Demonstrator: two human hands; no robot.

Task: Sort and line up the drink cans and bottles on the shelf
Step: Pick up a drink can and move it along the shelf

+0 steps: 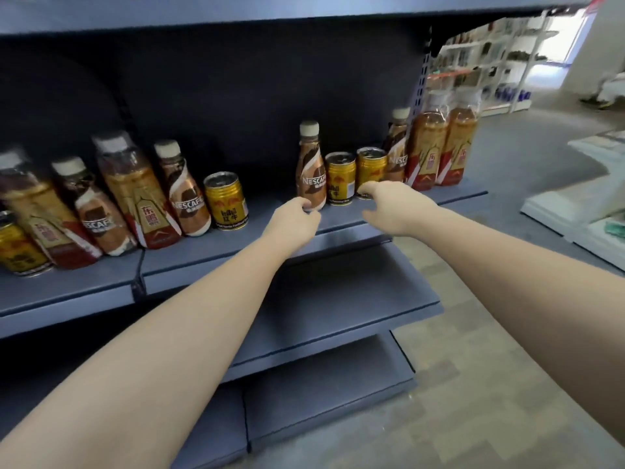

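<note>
Brown Nescafe bottle [311, 177] touched by curled left fingers [306, 206].

left hand [293, 221]: bare, no glove, ring or watch | right hand [394, 208]: bare likewise | forearms: bare, no sleeves in view

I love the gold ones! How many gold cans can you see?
4: far left can, one mid-shelf, two side by side by the right hand. More may be hidden.
</note>
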